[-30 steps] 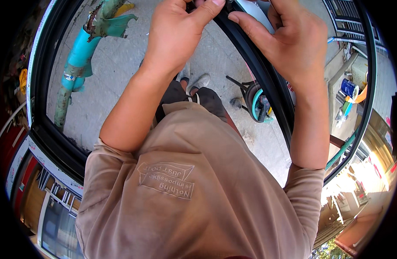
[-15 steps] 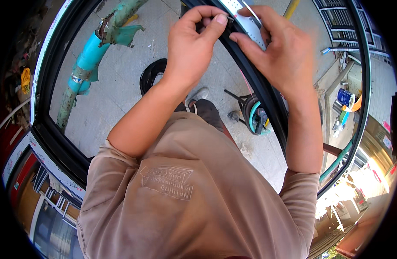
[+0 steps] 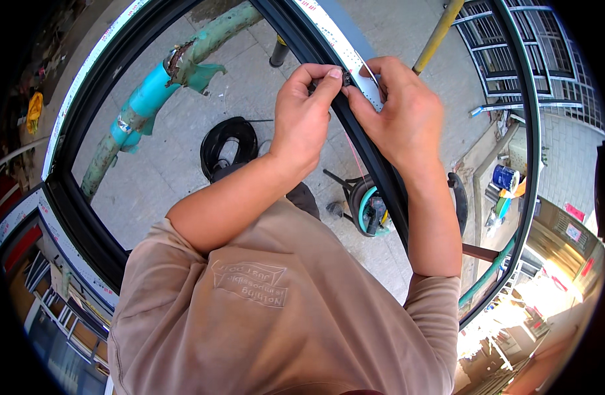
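Note:
A black window frame surrounds me, and its middle bar [image 3: 381,172] runs diagonally between my arms. White printed protective film [image 3: 325,26] covers the upper part of that bar. My left hand [image 3: 301,112] is closed, thumb against forefinger, on a small dark piece [image 3: 346,78] at the bar's edge. Just to the right, my right hand [image 3: 405,115] pinches a thin shiny strip [image 3: 369,68] that stands up beside the film. Whether the strip is metal or peeled film I cannot tell. The right thumb tip rests by the bar, close to the left fingertips.
A teal-wrapped pipe [image 3: 151,89] crosses beyond the frame at left. On the paved floor lie a black coil [image 3: 228,143] and a dark container of tools [image 3: 373,214]. At right are a yellow pole [image 3: 439,33], metal grilles [image 3: 496,49] and a blue can [image 3: 505,177].
The view has shifted, showing more of the bar's far end. In the picture, my right hand sits lower and further left, its thumb closer to my left fingertips. Both hands keep their pinch.

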{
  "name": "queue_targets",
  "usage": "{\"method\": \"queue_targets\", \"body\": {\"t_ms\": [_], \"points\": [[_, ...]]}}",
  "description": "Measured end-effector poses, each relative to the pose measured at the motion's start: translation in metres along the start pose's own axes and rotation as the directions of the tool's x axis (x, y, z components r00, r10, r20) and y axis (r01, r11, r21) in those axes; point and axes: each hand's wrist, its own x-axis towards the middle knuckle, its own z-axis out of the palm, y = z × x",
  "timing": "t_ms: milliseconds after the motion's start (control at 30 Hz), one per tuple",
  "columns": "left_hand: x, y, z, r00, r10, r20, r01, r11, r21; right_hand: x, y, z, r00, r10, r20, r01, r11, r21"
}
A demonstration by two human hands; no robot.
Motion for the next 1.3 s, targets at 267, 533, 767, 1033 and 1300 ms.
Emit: {"method": "queue_targets", "body": {"t_ms": [267, 533, 767, 1033, 1300], "points": [[-0.004, -0.009, 0.003, 0.988, 0.151, -0.012, -0.151, 0.988, 0.044, 0.0, 0.004, 0.001, 0.999, -0.029, -0.032, 0.03, 0.999, 0.034], [0.002, -0.018, -0.008, 0.958, 0.286, 0.03, -0.285, 0.931, 0.228, 0.0, 0.002, 0.001, 1.0, -0.008, -0.015, 0.008, 1.0, 0.029], [0.013, -0.024, -0.017, 0.903, 0.419, 0.096, -0.426, 0.838, 0.341, 0.001, -0.002, 0.001, 0.999, 0.033, -0.031, -0.033, 0.999, 0.006], [0.02, -0.021, -0.021, 0.855, 0.5, 0.137, -0.504, 0.74, 0.444, 0.003, -0.003, 0.002, 0.999, 0.049, -0.016, -0.049, 0.999, -0.011], [0.026, -0.02, -0.025, 0.795, 0.572, 0.2, -0.588, 0.648, 0.484, 0.003, -0.003, 0.001, 0.999, 0.039, -0.024, -0.039, 0.999, 0.008]]}}
